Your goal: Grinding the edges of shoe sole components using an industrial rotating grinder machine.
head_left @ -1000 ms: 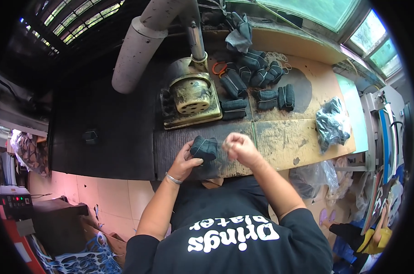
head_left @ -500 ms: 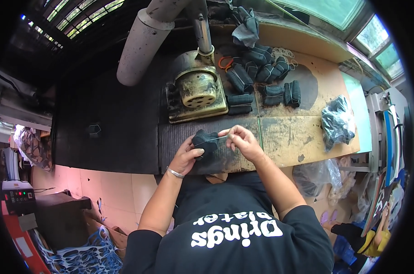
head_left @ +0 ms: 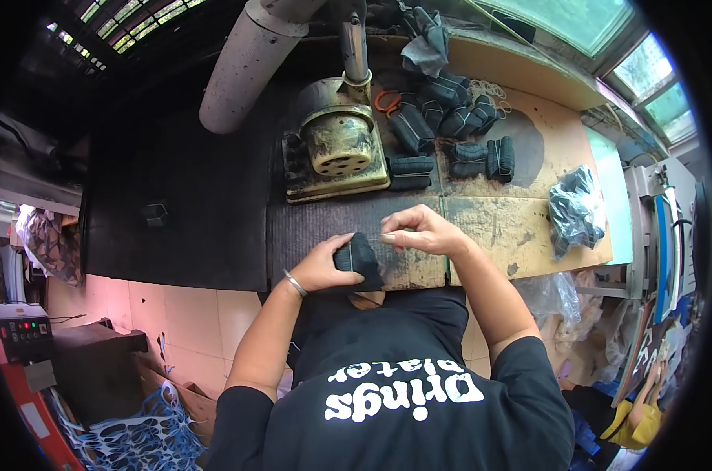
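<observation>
A small black bundle, ribbed like stacked strips, is gripped in my left hand above the near edge of the bench. A thin pale band runs across the bundle. My fingers wrap its left side, with the thumb on the near side. Just to its right hovers my right hand, thumb and forefinger pinched together, apart from the bundle. Whatever may be between those fingertips is too small to make out. Similar banded black bundles lie piled on the far part of the bench.
A grimy metal machine base stands beyond my hands, with a thick grey pipe overhead. Orange-handled scissors and pale rubber bands lie by the pile. A clear plastic bag of dark pieces sits at right; one bundle lies at left.
The pale band was stretched from the bundle to my right fingers; now it lies across the bundle. The bundle has turned in my left hand, and my right hand holds no visible stretched band.
</observation>
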A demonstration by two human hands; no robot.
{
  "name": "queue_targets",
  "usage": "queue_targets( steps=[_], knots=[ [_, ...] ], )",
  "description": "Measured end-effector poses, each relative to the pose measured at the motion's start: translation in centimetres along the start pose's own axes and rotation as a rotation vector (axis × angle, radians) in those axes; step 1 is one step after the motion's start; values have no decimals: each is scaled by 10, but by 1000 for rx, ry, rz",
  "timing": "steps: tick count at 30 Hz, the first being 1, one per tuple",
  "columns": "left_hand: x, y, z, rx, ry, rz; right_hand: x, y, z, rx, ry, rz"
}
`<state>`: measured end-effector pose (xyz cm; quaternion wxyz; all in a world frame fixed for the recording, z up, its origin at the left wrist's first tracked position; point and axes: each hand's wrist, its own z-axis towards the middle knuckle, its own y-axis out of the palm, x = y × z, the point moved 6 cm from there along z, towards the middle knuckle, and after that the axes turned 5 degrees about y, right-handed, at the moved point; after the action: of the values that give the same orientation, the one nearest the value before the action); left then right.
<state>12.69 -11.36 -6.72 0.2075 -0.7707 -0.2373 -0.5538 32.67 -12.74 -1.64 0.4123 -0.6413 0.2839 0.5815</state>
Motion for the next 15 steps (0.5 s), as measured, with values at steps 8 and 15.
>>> queue_targets(
  steps=[8,15],
  knots=[
    [-3,19,5,43,122,-129,58,-8,15,480,278,981],
    [-12,0,4,360,149,462,10,36,0,397,265,952]
  ],
)
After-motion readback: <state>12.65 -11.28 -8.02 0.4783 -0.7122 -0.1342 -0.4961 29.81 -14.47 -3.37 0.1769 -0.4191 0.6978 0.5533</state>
